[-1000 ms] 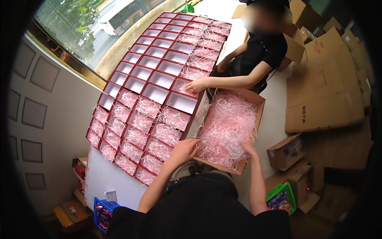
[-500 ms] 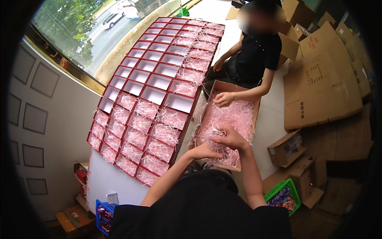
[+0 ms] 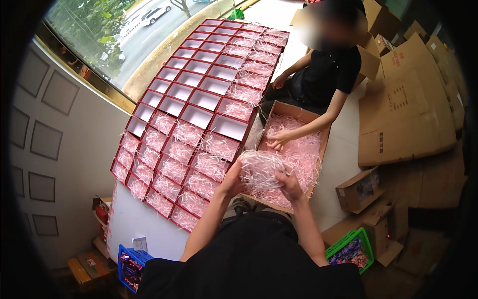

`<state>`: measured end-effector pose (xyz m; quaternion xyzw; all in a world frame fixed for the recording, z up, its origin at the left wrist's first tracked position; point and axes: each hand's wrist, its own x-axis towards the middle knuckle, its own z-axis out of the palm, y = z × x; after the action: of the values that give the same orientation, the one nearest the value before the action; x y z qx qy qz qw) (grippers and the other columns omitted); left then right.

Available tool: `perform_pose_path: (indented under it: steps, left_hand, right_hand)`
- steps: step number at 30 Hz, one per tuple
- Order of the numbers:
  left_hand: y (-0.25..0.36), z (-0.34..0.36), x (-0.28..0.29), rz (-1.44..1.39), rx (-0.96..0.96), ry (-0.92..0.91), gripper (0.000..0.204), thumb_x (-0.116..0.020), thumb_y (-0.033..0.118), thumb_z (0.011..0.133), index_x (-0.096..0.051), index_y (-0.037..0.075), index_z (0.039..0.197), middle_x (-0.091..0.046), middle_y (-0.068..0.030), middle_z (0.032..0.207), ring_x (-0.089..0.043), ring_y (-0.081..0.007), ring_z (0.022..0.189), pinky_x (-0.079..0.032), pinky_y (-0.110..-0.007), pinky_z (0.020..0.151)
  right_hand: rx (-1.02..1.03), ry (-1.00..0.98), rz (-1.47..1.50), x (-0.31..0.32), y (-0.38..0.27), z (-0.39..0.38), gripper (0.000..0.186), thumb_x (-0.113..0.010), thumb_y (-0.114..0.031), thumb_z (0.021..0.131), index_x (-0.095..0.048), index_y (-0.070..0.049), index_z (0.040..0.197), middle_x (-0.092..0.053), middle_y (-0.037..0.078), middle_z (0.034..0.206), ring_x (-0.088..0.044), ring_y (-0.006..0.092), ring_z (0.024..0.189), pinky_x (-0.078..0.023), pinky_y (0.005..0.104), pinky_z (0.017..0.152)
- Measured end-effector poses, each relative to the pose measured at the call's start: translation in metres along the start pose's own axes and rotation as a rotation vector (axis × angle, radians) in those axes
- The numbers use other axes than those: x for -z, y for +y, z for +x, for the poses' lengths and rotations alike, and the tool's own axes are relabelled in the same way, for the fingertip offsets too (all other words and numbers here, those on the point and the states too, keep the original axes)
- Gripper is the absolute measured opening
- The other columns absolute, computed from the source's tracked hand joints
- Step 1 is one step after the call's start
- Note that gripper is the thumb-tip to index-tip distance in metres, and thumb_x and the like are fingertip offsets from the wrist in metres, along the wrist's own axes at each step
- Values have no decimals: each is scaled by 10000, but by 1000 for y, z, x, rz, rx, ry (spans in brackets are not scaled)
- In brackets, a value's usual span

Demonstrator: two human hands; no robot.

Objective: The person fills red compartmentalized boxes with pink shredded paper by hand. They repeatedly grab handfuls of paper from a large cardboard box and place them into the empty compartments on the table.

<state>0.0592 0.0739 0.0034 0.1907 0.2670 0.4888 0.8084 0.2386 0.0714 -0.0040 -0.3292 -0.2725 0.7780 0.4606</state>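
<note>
Between my left hand (image 3: pixel 232 180) and my right hand (image 3: pixel 290 185) I hold a loose clump of pink shredded paper (image 3: pixel 261 169), each hand closed against one side of it. The clump is above the near end of a cardboard box (image 3: pixel 324 142) filled with more pink paper shreds (image 3: pixel 301 159). Left of the box, rows of red gift boxes (image 3: pixel 196 117) cover a table. The near rows and the right-hand column mostly hold pink shreds; the other compartments show bare white bottoms. Across the box, a co-worker's hand (image 3: pixel 280 140) reaches into the shreds.
The co-worker (image 3: pixel 318 74) in black sits at the box's far side. Flattened cardboard (image 3: pixel 406 104) and small cartons (image 3: pixel 358 190) lie to the right. A green basket (image 3: pixel 369 244) and a blue basket (image 3: pixel 121 266) of wrapped pieces flank me. A window (image 3: pixel 124 45) is at upper left.
My hands have moved apart and slightly up, and the clump between them has spread into a wider bundle. The co-worker's hand has lowered into the shreds.
</note>
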Motion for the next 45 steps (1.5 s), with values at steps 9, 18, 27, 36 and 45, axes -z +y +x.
perform_pose_path:
  steps: [9, 18, 27, 36, 45]
  left_hand:
    - [-6, 17, -8, -72, -256, 448, 380, -527, 292, 784, -407, 112, 1096, -468, -11, 724, -398, -38, 520, -394, -183, 462]
    - [5, 8, -1, -226, -281, 361, 284, -515, 169, 789, -407, 111, 1045, -469, 4, 729, -404, -39, 512, -335, -171, 402]
    - [5, -12, 20, 1261, -748, 444, 259, -562, 94, 668, -470, 6, 893, -454, -151, 918, -451, -284, 884, -363, -347, 778]
    - [44, -31, 124, -441, -297, 737, 322, -517, 135, 763, -396, 54, 1050, -519, -106, 886, -547, -227, 779, -493, -348, 646]
    - [345, -24, 318, 997, -1135, 1684, 469, -552, 110, 712, -325, 105, 1122, -459, -155, 1063, -490, -288, 928, -400, -347, 768]
  right_hand:
    - [-151, -7, 116, -31, 48, -2, 270, -494, -81, 742, -454, -23, 1002, -512, 39, 917, -490, 117, 846, -390, 251, 766]
    - [-122, 105, 280, -28, 46, -6, 434, -462, -262, 796, -311, -101, 1170, -366, 72, 1163, -395, 194, 1037, -360, 319, 835]
    - [-299, 64, 232, -58, 51, 11, 378, -392, -197, 839, -315, -88, 1193, -459, 66, 1077, -468, 143, 950, -402, 327, 786]
    - [0, -156, -622, -120, 83, 54, 484, -476, -80, 769, -290, -34, 1214, -336, 110, 1205, -355, 202, 1088, -313, 293, 883]
    - [-143, 112, -748, -70, 83, 38, 574, -484, -31, 741, -202, -60, 1240, -349, 137, 1158, -402, 202, 1032, -376, 291, 806]
